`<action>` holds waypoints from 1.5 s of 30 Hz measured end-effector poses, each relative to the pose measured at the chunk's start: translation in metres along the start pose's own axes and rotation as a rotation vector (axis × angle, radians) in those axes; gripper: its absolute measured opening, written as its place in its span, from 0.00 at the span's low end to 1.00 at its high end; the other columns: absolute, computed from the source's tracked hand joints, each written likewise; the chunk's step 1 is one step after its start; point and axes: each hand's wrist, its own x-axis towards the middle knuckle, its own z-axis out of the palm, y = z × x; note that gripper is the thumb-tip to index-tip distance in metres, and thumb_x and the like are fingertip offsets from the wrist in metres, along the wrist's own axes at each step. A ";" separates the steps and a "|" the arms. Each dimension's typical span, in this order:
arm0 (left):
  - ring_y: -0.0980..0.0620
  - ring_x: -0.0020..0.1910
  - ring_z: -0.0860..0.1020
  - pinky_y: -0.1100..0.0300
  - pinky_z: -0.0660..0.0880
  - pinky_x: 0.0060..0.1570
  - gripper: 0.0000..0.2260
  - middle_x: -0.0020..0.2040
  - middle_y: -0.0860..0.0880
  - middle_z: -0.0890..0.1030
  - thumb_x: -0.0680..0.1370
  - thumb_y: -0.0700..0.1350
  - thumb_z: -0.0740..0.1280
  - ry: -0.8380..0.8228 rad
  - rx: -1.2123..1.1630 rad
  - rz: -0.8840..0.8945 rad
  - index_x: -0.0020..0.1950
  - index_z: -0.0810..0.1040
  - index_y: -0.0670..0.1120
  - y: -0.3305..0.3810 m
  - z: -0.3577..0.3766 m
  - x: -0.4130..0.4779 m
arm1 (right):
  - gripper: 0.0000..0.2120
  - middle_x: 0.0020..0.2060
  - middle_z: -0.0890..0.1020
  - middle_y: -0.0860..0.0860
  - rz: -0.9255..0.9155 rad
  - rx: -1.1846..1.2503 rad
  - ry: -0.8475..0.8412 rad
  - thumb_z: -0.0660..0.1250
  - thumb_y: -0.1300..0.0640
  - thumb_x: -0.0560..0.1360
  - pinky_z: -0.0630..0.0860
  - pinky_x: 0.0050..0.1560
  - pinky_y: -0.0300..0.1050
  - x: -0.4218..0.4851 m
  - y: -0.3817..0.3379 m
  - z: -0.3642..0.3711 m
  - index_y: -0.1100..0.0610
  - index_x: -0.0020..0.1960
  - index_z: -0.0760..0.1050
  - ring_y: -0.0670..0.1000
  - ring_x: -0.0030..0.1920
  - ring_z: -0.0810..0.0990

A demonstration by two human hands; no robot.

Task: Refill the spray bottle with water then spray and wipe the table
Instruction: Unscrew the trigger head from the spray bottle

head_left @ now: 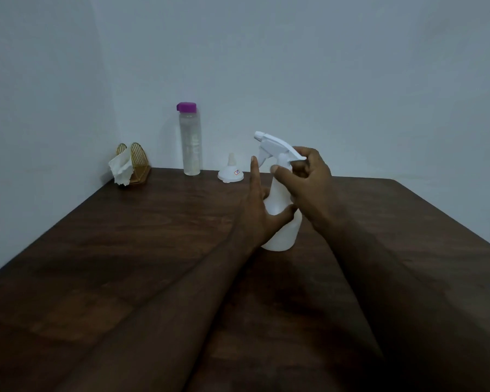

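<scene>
Head view. White translucent plastic spray bottle (280, 222) stands upright on the dark brown wooden table (125, 264), in its far half, near mid-width. My left hand (262, 213) grips the body, thumb across the front, index finger straight up. My right hand (306, 176) has fingers curled round the neck under the white trigger head. Along the far edge: clear plastic water bottle with purple cap (191, 142), small white funnel (230, 171) beside it. Far left corner: gold wire napkin holder (137, 162) with white tissue (120, 168).
</scene>
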 end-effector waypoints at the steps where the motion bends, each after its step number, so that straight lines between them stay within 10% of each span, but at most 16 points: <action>1: 0.78 0.48 0.71 0.84 0.61 0.47 0.51 0.53 0.58 0.77 0.70 0.51 0.76 0.004 -0.003 0.000 0.79 0.44 0.44 0.001 0.000 -0.001 | 0.23 0.46 0.82 0.51 0.001 -0.072 -0.008 0.75 0.51 0.71 0.81 0.52 0.55 0.003 -0.002 -0.002 0.53 0.62 0.72 0.49 0.48 0.83; 5: 0.70 0.43 0.75 0.81 0.66 0.43 0.51 0.44 0.53 0.78 0.70 0.52 0.75 -0.028 -0.032 -0.046 0.79 0.42 0.48 0.004 -0.005 -0.001 | 0.27 0.43 0.82 0.52 0.003 -0.152 -0.082 0.74 0.56 0.72 0.80 0.48 0.47 0.010 -0.014 -0.008 0.54 0.67 0.69 0.49 0.46 0.82; 8: 0.64 0.44 0.75 0.80 0.66 0.46 0.50 0.57 0.42 0.79 0.70 0.50 0.75 -0.037 -0.042 -0.034 0.79 0.42 0.47 0.006 -0.008 -0.001 | 0.24 0.47 0.81 0.50 0.037 -0.125 -0.201 0.69 0.59 0.74 0.78 0.45 0.43 0.011 -0.024 -0.014 0.54 0.69 0.68 0.48 0.46 0.81; 14: 0.78 0.49 0.69 0.83 0.63 0.49 0.50 0.60 0.61 0.67 0.71 0.44 0.75 -0.068 -0.079 -0.053 0.79 0.41 0.46 0.010 -0.009 -0.002 | 0.13 0.35 0.74 0.51 -0.016 -0.345 -0.278 0.76 0.55 0.69 0.70 0.35 0.42 0.019 -0.036 -0.011 0.58 0.41 0.71 0.48 0.35 0.73; 19: 0.65 0.44 0.73 0.80 0.64 0.43 0.50 0.60 0.42 0.79 0.72 0.49 0.75 -0.031 -0.045 -0.095 0.79 0.39 0.48 0.012 -0.010 -0.001 | 0.16 0.49 0.81 0.52 0.028 -0.305 -0.388 0.72 0.60 0.70 0.79 0.42 0.45 0.025 -0.048 -0.019 0.56 0.56 0.75 0.52 0.48 0.81; 26: 0.63 0.51 0.72 0.71 0.69 0.51 0.51 0.62 0.44 0.79 0.71 0.51 0.75 -0.021 -0.016 -0.119 0.79 0.40 0.46 0.015 -0.009 -0.001 | 0.16 0.40 0.76 0.52 -0.020 -0.546 -0.377 0.76 0.56 0.68 0.70 0.35 0.43 0.030 -0.053 -0.014 0.61 0.49 0.74 0.51 0.39 0.75; 31: 0.58 0.53 0.76 0.66 0.66 0.53 0.51 0.62 0.46 0.79 0.71 0.53 0.74 -0.041 -0.006 -0.143 0.79 0.39 0.47 0.014 -0.008 0.000 | 0.35 0.56 0.74 0.52 0.053 -0.453 -0.436 0.72 0.57 0.71 0.73 0.36 0.38 0.030 -0.062 -0.014 0.51 0.74 0.62 0.48 0.46 0.77; 40: 0.51 0.59 0.78 0.64 0.67 0.56 0.51 0.65 0.45 0.77 0.71 0.53 0.75 -0.020 -0.018 -0.150 0.79 0.41 0.47 0.012 -0.008 -0.002 | 0.38 0.58 0.77 0.54 0.058 -0.294 -0.411 0.73 0.63 0.70 0.80 0.51 0.44 0.026 -0.047 -0.017 0.52 0.76 0.60 0.51 0.54 0.79; 45: 0.51 0.59 0.78 0.59 0.71 0.59 0.52 0.65 0.45 0.77 0.70 0.56 0.74 -0.017 -0.019 -0.150 0.79 0.40 0.49 0.011 -0.007 -0.001 | 0.33 0.53 0.78 0.51 0.029 -0.360 -0.295 0.77 0.51 0.69 0.74 0.39 0.39 0.024 -0.039 -0.019 0.53 0.69 0.67 0.47 0.47 0.79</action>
